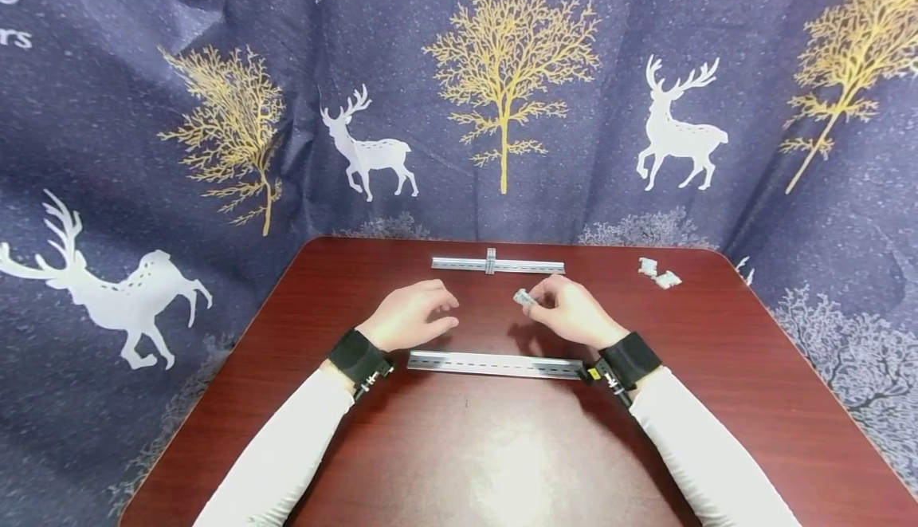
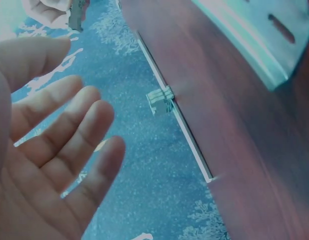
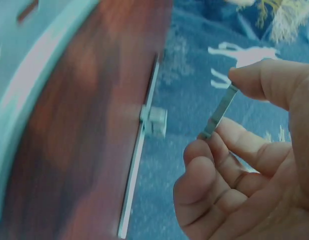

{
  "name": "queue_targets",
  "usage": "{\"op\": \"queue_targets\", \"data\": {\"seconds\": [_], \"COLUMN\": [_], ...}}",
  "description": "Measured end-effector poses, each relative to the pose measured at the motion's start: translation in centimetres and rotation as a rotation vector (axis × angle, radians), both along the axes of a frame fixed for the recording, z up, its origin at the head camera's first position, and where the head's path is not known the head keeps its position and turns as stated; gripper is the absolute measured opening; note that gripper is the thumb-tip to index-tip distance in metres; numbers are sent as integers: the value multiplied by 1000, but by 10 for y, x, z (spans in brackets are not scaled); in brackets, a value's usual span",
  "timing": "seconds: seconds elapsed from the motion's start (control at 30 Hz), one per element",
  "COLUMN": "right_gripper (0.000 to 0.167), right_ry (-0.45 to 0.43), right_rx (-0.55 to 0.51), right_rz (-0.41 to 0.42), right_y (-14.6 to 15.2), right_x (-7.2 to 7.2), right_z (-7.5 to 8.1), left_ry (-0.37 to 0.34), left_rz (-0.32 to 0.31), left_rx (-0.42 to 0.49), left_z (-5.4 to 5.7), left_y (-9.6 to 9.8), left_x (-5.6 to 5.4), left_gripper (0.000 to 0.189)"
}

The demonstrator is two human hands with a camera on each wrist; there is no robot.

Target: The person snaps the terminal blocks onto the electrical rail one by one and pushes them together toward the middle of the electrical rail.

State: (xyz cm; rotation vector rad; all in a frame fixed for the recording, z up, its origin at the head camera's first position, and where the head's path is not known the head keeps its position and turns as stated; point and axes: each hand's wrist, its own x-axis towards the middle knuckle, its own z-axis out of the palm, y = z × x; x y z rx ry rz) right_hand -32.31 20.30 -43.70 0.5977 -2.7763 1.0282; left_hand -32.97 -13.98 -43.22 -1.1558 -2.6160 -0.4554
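Observation:
My right hand pinches a thin grey-green DIN-rail terminal block between thumb and fingers, above the table. In the right wrist view the held terminal block shows its narrow edge. My left hand hovers opposite, its fingers loosely bent and holding nothing; in the left wrist view its palm shows. A slotted metal DIN rail lies in front, near both wrists. Farther back, another DIN rail carries a small group of terminal blocks near its middle.
Two loose pale terminal blocks lie at the back right of the dark red table. Behind its far edge hangs a blue curtain printed with deer and trees.

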Motion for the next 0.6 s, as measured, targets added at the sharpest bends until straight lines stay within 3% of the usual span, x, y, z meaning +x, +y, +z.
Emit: {"op": "queue_targets", "data": {"seconds": [0.27,0.6], "right_gripper": [12,11], "right_ry": [-36,-115], "right_rx": [-30,-85], "right_rz": [131,291], "right_y": [-24,-44], "right_x": [15,25], "right_z": [-5,-8], "left_ry": [19,99], "left_rz": [-74,-176], "left_rx": [44,44], "left_z": [-9,-15], "left_y": [8,20], "left_x": [0,4], "left_gripper": [32,28]}}
